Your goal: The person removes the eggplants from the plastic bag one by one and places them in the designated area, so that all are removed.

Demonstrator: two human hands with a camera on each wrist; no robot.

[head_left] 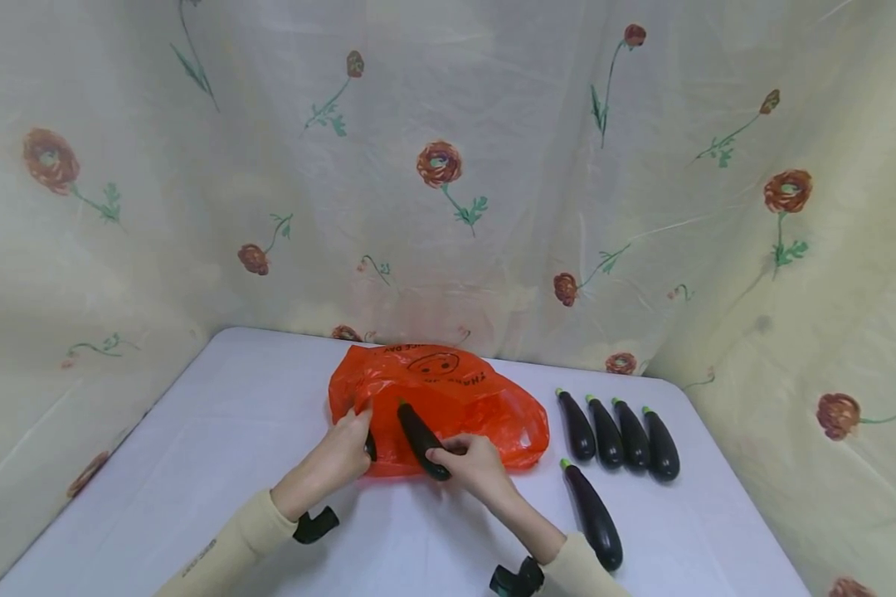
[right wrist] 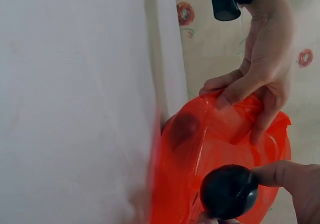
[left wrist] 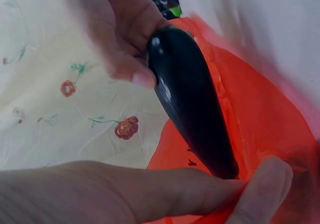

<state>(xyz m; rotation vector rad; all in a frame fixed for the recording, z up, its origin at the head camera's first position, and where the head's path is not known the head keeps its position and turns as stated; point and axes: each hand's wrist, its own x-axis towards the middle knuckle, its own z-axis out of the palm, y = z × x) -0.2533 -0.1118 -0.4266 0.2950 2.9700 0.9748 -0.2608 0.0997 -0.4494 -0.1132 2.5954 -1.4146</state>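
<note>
A red plastic bag (head_left: pixel 493 414) with printed lettering and a smiling face lies toward the back of the white table. My left hand (head_left: pixel 343 444) pinches the edge of its mouth between thumb and fingers, as the right wrist view also shows. In my right hand (head_left: pixel 474 468) is a dark eggplant (head_left: pixel 418 435), gripped by its thick end, its green-tipped narrow end directed at the bag's opening. Through the red film in the right wrist view, a dark rounded shape (right wrist: pixel 184 129) shows inside the bag, partly hidden.
Several eggplants (head_left: pixel 606 435) lie in a row at the right of the table. One more eggplant (head_left: pixel 593 514) lies nearer, beside my right forearm. A flower-printed curtain (head_left: pixel 523 199) hangs around the back and sides of the white table (head_left: pixel 261 390).
</note>
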